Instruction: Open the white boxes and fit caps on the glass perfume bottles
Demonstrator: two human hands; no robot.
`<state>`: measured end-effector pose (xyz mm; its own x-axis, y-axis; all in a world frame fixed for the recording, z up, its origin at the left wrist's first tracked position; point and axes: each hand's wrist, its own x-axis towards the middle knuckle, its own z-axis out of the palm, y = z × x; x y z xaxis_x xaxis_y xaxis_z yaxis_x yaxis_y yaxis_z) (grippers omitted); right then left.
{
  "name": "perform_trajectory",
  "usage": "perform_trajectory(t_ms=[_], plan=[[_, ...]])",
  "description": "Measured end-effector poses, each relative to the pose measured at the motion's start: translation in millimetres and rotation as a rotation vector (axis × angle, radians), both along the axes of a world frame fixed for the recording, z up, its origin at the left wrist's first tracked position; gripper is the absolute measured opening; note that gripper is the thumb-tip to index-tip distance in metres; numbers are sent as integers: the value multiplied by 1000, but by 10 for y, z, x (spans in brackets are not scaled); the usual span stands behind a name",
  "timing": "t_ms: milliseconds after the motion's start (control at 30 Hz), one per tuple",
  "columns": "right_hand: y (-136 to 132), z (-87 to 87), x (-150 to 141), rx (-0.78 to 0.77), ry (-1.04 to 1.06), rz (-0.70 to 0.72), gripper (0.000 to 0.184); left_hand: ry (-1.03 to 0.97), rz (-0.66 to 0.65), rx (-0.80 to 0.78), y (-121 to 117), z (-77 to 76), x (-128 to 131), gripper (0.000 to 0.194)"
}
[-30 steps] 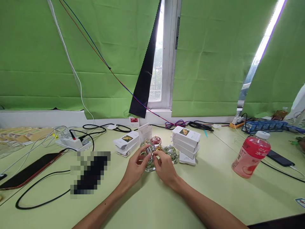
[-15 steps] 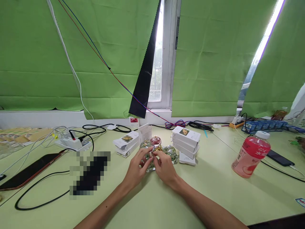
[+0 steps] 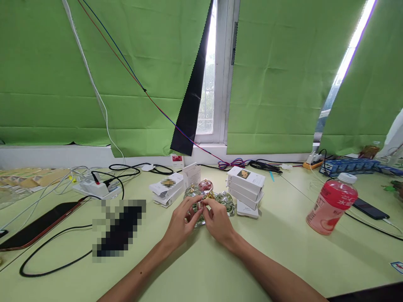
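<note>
Evidently, the left hand and right hand share a fingertip pinch on a small shiny metallic piece — well to the left of the pink bottle. It should handle as light, stiff and rather slippery, best gripped by its sides — though the hands hide much of its shape.

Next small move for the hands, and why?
Probably steady the small metallic piece with the left hand and make a fine adjustment with the right hand: the left thumb and fingers pinch it, while the right fingertips are right at it. Whether they grip it is unclear.
</note>
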<state>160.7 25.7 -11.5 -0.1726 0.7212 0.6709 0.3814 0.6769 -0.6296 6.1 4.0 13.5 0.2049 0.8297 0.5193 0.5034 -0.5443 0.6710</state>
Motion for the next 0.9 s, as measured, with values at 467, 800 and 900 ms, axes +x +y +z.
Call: perform_trajectory(t_ms=[467,800,900], plan=[[-14,23,9,-12,12,24,22,16,-20,-18,3,-6,-15,31],[-34,24,-4,-26,56,10,24,42,-1,-17,30,-25,-14,36],[-53,39,-12,-29,101,-16,24,39,15,-25,28,-22,-22,41]])
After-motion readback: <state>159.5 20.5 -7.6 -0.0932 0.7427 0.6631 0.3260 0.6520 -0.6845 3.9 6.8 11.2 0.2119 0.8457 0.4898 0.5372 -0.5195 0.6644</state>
